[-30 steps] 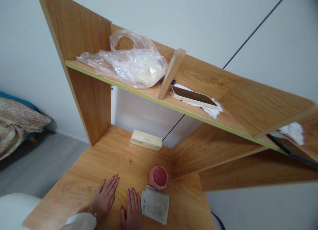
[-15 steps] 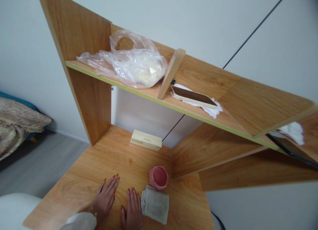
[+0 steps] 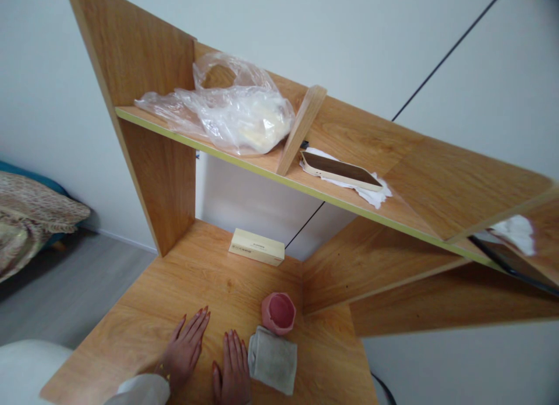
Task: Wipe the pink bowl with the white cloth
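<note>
My left hand lies flat on the wooden desk, fingers stretched out and holding nothing. To its right, my right hand also rests flat and open, its lower part cut off by the bottom of the view. A folded grey cloth lies right beside the right hand's fingers. Just behind the cloth stands a pink faceted cup, its opening facing up toward me.
A cream-coloured box sits at the desk's back edge. Above runs a shelf bearing a clear plastic bag and a phone on white tissue. Upright wooden panels flank the desk. A white rounded seat is at lower left.
</note>
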`<state>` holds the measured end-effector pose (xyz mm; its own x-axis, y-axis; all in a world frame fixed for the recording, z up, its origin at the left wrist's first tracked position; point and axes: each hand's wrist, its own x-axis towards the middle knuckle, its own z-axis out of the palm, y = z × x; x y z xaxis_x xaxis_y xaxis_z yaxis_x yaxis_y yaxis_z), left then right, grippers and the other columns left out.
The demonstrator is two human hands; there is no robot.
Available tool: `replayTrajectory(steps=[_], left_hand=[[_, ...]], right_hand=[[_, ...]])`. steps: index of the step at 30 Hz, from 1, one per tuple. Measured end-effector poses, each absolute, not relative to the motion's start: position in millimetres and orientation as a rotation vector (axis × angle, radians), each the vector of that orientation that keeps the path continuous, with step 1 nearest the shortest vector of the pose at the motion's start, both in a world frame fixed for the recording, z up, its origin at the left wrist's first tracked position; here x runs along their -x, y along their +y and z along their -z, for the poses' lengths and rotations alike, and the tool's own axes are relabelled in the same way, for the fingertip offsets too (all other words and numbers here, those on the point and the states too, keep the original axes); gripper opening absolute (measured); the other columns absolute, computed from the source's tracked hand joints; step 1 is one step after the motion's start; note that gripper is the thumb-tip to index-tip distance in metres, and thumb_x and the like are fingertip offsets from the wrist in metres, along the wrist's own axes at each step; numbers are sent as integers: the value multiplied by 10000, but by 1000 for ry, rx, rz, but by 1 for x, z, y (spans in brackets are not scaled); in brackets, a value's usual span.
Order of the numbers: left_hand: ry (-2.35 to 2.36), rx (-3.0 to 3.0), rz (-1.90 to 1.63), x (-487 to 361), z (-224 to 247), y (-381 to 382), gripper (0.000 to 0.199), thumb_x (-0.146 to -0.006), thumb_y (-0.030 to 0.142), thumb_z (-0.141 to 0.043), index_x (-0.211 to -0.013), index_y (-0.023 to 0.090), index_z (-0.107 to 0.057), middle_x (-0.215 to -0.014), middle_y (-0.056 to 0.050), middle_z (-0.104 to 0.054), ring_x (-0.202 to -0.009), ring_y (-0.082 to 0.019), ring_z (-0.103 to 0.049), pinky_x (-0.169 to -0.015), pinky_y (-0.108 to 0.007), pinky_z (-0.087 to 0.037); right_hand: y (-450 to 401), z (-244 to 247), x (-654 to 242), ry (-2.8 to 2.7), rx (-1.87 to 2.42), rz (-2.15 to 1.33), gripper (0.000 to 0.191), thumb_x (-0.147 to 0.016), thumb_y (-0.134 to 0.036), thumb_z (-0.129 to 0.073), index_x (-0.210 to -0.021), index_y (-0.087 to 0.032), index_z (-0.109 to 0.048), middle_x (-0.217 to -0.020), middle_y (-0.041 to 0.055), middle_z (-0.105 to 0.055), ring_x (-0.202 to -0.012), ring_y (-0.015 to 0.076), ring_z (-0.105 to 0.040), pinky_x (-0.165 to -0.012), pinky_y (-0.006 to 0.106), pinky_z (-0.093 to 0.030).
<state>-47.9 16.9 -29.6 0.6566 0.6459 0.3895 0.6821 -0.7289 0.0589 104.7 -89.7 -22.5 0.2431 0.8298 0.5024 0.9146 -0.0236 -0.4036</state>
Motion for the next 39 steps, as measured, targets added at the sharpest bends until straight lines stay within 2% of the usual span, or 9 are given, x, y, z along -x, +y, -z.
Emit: replayTrajectory(steps=[5,9,13,17,20,27,35,39], left_hand=[[-1086,2766,596,50,24,17,712,-834,145,-343,-1501,200,-99,-1409,-46,-498,-1295,-152,-449,-1150,-342,-140],[-1036,2754,602,50,26,18,676,-843,158,-336,-1495,185,-161,-1420,-54,-484,-1315,-154,-422,-1150,-337,-139],[-1034,2728,625,49,26,19,674,-837,147,-329,-1492,179,-177,-1415,-57,-490,-1331,-150,-398,-1160,-347,-72],[-1065,2750,624,48,21,18,684,-835,145,-333,-1495,186,-160,-1406,-57,-500,-1309,-153,-429,-1155,-345,-107],[-1077,2767,621,48,19,17,688,-835,142,-331,-1497,193,-150,-1412,-52,-494,-1300,-151,-441,-1146,-334,-142],[-1080,2725,648,47,18,17,707,-818,116,-333,-1495,188,-140,-1401,-52,-506,-1304,-141,-435,-1152,-333,-115],[-1107,2711,666,43,31,15,703,-819,118,-309,-1498,180,-138,-1408,-47,-500,-1297,-143,-440,-1156,-343,-111],[-1215,2726,623,42,34,12,681,-821,118,-301,-1490,180,-187,-1413,-60,-491,-1304,-164,-434,-1156,-377,-129]], right_hand=[[-89,23,-104,-1574,1847,156,525,-930,-398,-365,-1442,-289,-326,-1291,30,-590,-1189,237,-547,-1000,446,-442],[-88,21,-105,-1562,1842,148,505,-932,-405,-354,-1419,-273,-380,-1284,39,-595,-1181,244,-553,-996,449,-444],[-87,21,-106,-1543,1810,154,503,-921,-438,-387,-1399,-284,-414,-1271,30,-605,-1156,236,-573,-993,431,-451],[-87,24,-105,-1546,1797,156,502,-923,-427,-383,-1402,-276,-411,-1272,32,-604,-1162,234,-569,-990,427,-455],[-88,24,-107,-1559,1812,179,508,-926,-395,-376,-1417,-267,-385,-1276,37,-601,-1173,236,-561,-986,430,-457],[-93,17,-122,-1900,1831,144,637,-902,-321,-432,-1482,-202,-197,-1353,72,-531,-1219,252,-523,-943,414,-496],[-88,25,-113,-1702,1825,162,582,-938,-376,-361,-1480,-280,-171,-1315,55,-568,-1174,260,-561,-968,455,-472],[-88,31,-112,-1655,1812,188,616,-918,-436,-406,-1475,-308,-176,-1296,36,-584,-1155,264,-575,-943,449,-492]])
